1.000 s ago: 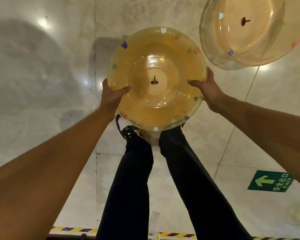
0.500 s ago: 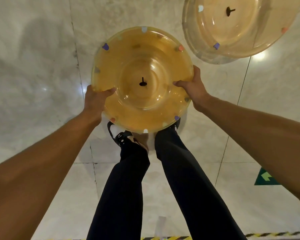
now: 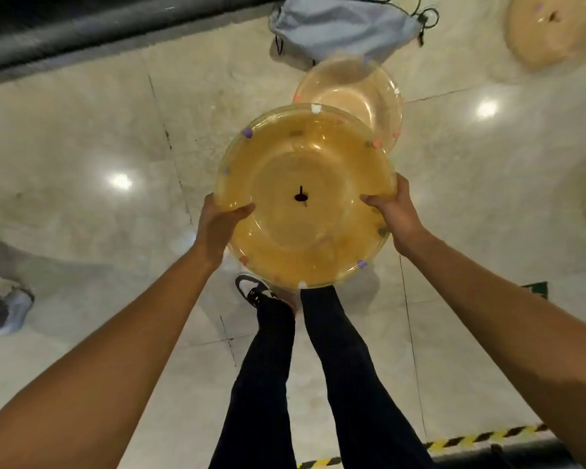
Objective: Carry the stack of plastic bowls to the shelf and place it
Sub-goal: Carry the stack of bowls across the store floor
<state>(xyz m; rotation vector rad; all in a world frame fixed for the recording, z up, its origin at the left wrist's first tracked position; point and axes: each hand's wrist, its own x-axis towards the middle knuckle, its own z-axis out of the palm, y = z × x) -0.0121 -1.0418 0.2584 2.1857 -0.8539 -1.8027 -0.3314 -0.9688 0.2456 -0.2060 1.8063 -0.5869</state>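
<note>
A stack of clear amber plastic bowls (image 3: 305,170), with small coloured tabs round the rim and a black peg at its centre, is held out in front of me above my legs. My left hand (image 3: 217,225) grips the rim on the left, thumb inside. On the right side of the rim my right hand (image 3: 394,214) grips the same way. No shelf is in view.
Another clear bowl (image 3: 352,89) lies on the marble floor just beyond the stack, by a grey cloth bag (image 3: 339,25). A further bowl (image 3: 552,32) sits top right. A dark ledge (image 3: 99,25) runs top left. A person's shoe (image 3: 17,309) is at the left; hazard tape (image 3: 481,438) bottom right.
The view has swung: the dark ledge, bag and a person's foot have come into sight. The floor bowl now sits right behind the stack. Both hands keep their grip.
</note>
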